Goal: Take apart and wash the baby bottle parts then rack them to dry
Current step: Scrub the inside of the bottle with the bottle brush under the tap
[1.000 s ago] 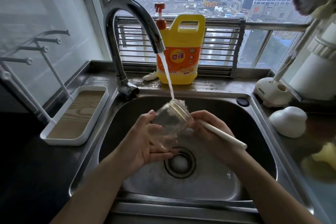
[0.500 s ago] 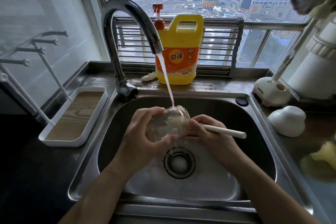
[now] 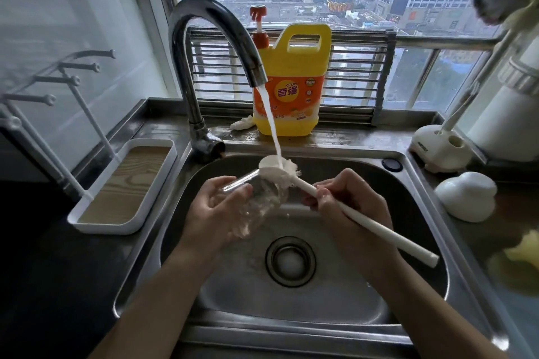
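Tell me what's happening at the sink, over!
Left hand holds clear bottle. Right hand grips brush, head at bottle mouth under tap water. Nothing in the way.

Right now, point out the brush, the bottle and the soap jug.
brush (image 3: 379, 230), head view, on its white handle.
bottle (image 3: 262, 202), head view, on its clear body.
soap jug (image 3: 303, 102), head view, on its orange label.

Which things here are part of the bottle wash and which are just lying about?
In use: clear bottle in left hand; brush in right hand; running tap; sink; drying rack, awaiting parts.
Lying about: detergent jug; white stand; crumpled rag; white dome, maybe a bottle part.
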